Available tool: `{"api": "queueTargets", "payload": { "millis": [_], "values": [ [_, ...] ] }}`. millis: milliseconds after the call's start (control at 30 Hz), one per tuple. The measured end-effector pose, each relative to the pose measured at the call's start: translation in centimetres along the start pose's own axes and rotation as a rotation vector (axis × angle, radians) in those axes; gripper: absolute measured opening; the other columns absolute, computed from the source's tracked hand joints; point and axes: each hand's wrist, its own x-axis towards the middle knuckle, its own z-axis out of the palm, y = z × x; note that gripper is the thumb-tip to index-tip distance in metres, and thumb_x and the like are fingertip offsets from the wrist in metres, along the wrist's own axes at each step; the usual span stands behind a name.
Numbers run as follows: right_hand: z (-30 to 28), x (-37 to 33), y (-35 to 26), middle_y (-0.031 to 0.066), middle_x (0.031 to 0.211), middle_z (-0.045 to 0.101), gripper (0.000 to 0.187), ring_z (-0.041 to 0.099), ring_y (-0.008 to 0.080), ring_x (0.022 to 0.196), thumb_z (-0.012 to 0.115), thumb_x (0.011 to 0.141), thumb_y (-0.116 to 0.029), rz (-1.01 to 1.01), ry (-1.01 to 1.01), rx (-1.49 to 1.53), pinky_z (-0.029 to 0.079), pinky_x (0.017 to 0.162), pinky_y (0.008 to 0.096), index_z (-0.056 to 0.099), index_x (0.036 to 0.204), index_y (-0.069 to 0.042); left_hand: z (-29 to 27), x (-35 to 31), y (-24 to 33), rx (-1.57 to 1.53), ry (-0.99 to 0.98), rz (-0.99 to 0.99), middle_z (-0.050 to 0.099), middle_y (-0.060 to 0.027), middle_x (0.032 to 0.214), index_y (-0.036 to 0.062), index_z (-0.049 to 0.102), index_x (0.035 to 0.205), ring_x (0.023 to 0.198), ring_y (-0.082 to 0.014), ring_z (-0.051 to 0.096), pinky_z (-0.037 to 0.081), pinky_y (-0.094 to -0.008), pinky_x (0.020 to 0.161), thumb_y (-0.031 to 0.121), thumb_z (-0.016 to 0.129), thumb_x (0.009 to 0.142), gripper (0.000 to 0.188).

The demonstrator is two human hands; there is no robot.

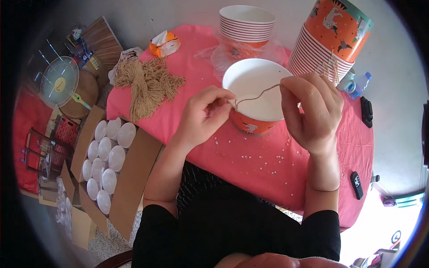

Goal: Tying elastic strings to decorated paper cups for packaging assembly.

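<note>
1. Filling the open box (pixel 134 187) at left: white cups (pixel 117 157).
2. Twine (pixel 143 91), heaped on the pink table (pixel 223 158).
3. Left hand (pixel 201 116), thumb and forefinger pinching the cord (pixel 263 92) beside the bucket's (pixel 249 127) near rim.
4. Cord, bent, running between both hands above the bucket's mouth.
5. Right hand (pixel 313 107), pinching the cord's other end, raised.
6. Stack (pixel 319 53) of orange buckets, beyond the right hand.

Head-worn fisheye, close above hands (pixel 315 109), facing down
</note>
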Motion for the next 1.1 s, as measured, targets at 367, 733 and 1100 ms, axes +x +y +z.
{"api": "queueTargets", "payload": {
  "millis": [367, 733, 1100],
  "values": [
    [0.3, -0.2, -0.1, 0.0083, 0.077, 0.061, 0.020, 0.062, 0.0233, 0.062, 0.069, 0.073, 0.003, 0.159, -0.001, 0.152, 0.047, 0.053, 0.0312, 0.061, 0.090, -0.003, 4.6, -2.7, 2.7, 0.131, 0.009, 0.201, 0.062, -0.0097, 0.079, 0.0034, 0.061, 0.117, 0.069, -0.0212, 0.065, 0.053, -0.0334, 0.060, 0.002, 0.068, 0.080, 0.038],
    [-1.6, -0.2, -0.5, 0.0022, 0.088, 0.064, 0.018, 0.061, 0.0067, 0.077, 0.058, 0.089, 0.006, 0.686, -0.077, 1.129, 0.048, 0.066, 0.0195, 0.059, 0.106, 0.002, 0.7, -0.5, -0.8, 0.116, 0.223, -0.024, 0.060, -0.0041, 0.082, 0.0011, 0.062, 0.098, 0.066, -0.0111, 0.056, 0.045, -0.0247, 0.060, 0.008, 0.067, 0.086, 0.015],
    [-2.0, -0.5, 0.9, 0.0118, 0.086, 0.067, 0.014, 0.062, 0.0114, 0.060, 0.060, 0.088, 0.008, 0.701, -0.028, 1.552, 0.051, 0.054, 0.0210, 0.059, 0.101, 0.003, -4.5, 4.9, -4.2, 0.351, 0.322, -0.119, 0.069, -0.0044, 0.091, 0.0013, 0.066, 0.103, 0.077, -0.0101, 0.062, 0.048, -0.0258, 0.066, 0.009, 0.063, 0.088, 0.017]
  ]
}}
